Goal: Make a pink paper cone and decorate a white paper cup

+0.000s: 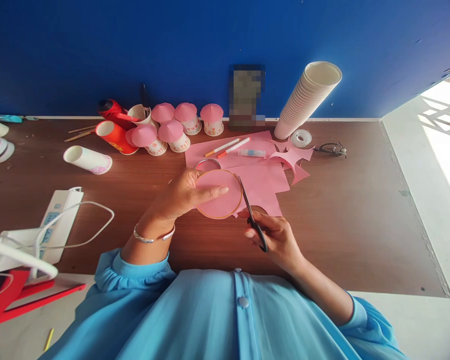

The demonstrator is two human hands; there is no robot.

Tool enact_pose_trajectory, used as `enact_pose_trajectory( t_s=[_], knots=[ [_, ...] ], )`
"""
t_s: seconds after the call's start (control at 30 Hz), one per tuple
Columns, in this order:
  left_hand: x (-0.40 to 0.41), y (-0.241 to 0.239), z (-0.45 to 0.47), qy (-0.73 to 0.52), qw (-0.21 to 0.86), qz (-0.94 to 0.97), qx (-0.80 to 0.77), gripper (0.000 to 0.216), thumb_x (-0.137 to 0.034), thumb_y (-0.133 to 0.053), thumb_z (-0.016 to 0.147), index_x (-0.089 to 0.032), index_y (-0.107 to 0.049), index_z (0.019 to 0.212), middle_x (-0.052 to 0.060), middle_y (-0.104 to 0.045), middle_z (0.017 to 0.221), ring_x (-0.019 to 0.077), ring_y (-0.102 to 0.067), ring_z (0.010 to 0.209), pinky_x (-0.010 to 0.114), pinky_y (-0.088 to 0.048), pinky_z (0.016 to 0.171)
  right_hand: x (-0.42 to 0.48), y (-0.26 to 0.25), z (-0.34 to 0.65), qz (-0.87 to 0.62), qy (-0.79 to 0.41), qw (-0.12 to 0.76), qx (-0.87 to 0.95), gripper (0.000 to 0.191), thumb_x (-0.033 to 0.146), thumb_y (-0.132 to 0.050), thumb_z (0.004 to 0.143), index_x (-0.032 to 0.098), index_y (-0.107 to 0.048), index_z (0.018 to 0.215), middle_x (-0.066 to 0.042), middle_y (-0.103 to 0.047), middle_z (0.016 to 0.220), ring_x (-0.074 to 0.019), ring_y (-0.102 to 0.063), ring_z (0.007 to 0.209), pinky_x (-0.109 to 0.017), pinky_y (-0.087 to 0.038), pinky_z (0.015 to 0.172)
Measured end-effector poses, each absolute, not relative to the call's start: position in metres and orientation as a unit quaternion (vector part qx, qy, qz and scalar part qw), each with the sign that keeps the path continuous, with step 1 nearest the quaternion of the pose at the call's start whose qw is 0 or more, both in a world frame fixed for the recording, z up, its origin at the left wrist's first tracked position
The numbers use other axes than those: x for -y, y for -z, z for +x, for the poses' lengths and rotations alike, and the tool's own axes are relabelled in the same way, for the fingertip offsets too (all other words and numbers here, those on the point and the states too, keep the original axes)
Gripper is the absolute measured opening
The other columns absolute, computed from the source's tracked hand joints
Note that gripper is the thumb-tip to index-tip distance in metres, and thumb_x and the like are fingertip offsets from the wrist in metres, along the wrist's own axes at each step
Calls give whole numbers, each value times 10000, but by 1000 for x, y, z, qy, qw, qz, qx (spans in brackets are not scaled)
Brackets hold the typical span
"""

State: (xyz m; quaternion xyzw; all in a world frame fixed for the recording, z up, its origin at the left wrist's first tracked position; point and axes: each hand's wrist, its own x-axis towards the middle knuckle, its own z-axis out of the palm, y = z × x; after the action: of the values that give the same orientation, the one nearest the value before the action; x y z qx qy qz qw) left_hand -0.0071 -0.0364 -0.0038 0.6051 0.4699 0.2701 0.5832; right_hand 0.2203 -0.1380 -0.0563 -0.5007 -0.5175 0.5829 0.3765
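My left hand [187, 192] grips a pink paper circle [215, 200] with a yellow-orange outline, thumb on top and the other fingers hidden beneath. In my right hand [275, 235] is a pair of black-handled scissors [249, 207], their blades pointing away from me at the circle's right edge. Whether the blades touch the paper I cannot tell. Pink paper sheets [262, 182] lie beneath and beyond the circle. Just past my left hand, a round ring-like object [208, 162] rests on the pink paper, partly covered.
Two markers [230, 147] and a glue stick [252, 153] lie on the paper, near pink scraps [290, 157]. Behind stand several cups with pink cone tops [185, 112], a tall cup stack [307, 97] and a tape roll [301, 138]. A power strip [60, 220] with a cable is at left.
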Motion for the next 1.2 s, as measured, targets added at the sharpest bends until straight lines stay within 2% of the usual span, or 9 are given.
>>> enact_pose_trajectory(
  t_s=[0.17, 0.27, 0.37, 0.53, 0.73, 0.9, 1.1, 1.2],
  knots=[
    [35, 5, -10, -266, 568, 607, -489, 343, -476, -833, 778, -139, -783, 818, 23, -726, 749, 162, -630, 707, 246, -502, 627, 138, 57, 220, -498, -573, 380, 529, 378, 540, -814, 833, 183, -702, 781, 36, -470, 636, -93, -475, 517, -216, -376, 471],
    [34, 6, -12, -262, 561, 607, -498, 339, -474, -826, 783, -139, -781, 798, 14, -690, 693, 149, -598, 667, 241, -481, 592, 138, 57, 221, -494, -571, 380, 534, 367, 533, -802, 846, 183, -709, 790, 34, -472, 643, -93, -478, 518, -217, -378, 475],
    [34, 6, -13, -257, 561, 604, -504, 347, -485, -825, 782, -141, -786, 808, 14, -686, 690, 149, -594, 668, 243, -485, 596, 137, 57, 221, -492, -573, 381, 534, 347, 520, -798, 853, 180, -732, 845, 34, -471, 646, -94, -485, 515, -218, -379, 472],
    [34, 6, -13, -263, 557, 607, -502, 351, -486, -833, 775, -142, -802, 843, 21, -720, 739, 156, -617, 698, 236, -485, 601, 138, 56, 220, -492, -584, 381, 522, 355, 509, -815, 835, 177, -701, 787, 37, -460, 635, -95, -504, 504, -217, -395, 469],
    [34, 7, -12, -269, 562, 600, -501, 338, -469, -845, 774, -140, -800, 836, 17, -735, 759, 146, -625, 703, 224, -487, 612, 139, 55, 219, -489, -588, 384, 518, 348, 502, -817, 834, 176, -698, 805, 45, -465, 612, -86, -505, 487, -201, -402, 464],
    [34, 5, -12, -275, 561, 599, -501, 334, -459, -850, 768, -140, -799, 852, 21, -756, 799, 158, -653, 746, 239, -527, 681, 138, 55, 219, -483, -594, 389, 512, 340, 485, -826, 829, 178, -686, 784, 43, -490, 604, -84, -511, 487, -194, -406, 467],
    [35, 5, -14, -281, 561, 598, -499, 349, -477, -853, 764, -149, -803, 871, 24, -744, 791, 165, -648, 753, 249, -524, 677, 138, 55, 219, -486, -595, 392, 506, 318, 458, -845, 812, 183, -688, 790, 47, -488, 610, -86, -506, 494, -197, -408, 474],
    [34, 7, -14, -289, 555, 595, -504, 347, -497, -855, 759, -164, -799, 836, 10, -706, 717, 156, -624, 696, 253, -520, 644, 138, 54, 219, -482, -605, 391, 499, 314, 454, -846, 810, 187, -684, 775, 43, -511, 605, -90, -510, 496, -199, -418, 476]
  ],
)
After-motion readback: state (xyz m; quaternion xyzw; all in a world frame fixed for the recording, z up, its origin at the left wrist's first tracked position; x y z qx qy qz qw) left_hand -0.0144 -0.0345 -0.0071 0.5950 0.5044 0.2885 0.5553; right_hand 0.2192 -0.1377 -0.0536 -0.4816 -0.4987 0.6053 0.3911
